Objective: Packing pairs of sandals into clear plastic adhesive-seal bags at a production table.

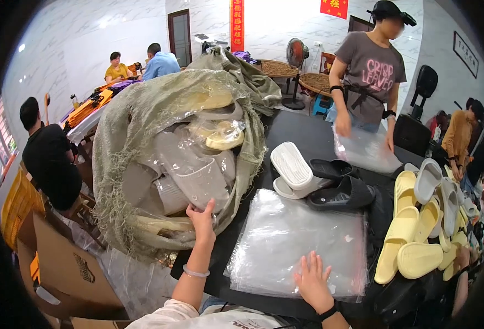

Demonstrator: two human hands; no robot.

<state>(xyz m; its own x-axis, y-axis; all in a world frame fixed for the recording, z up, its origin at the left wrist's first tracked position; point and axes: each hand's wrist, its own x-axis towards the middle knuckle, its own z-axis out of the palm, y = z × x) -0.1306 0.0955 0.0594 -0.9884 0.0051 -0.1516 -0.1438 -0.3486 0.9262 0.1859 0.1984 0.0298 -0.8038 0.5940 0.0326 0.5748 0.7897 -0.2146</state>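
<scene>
My left hand (202, 219) grips the near end of a pair of grey slippers (190, 170) in a clear plastic bag, thumb on top. The pair rests at the mouth of a large woven sack (122, 118), among more bagged grey and pale yellow slippers. Fingers spread, my right hand (314, 281) lies flat on a stack of clear plastic bags (275, 241) on the black table (211, 274). Just beyond that stack sit white slippers (292, 164) and black slippers (343, 194).
Loose yellow slippers (403, 236) and grey slippers (428, 178) are heaped on the right. Across the table a person (371, 71) handles more clear bags (362, 151). An open cardboard box (69, 268) stands at lower left. Other people sit farther back.
</scene>
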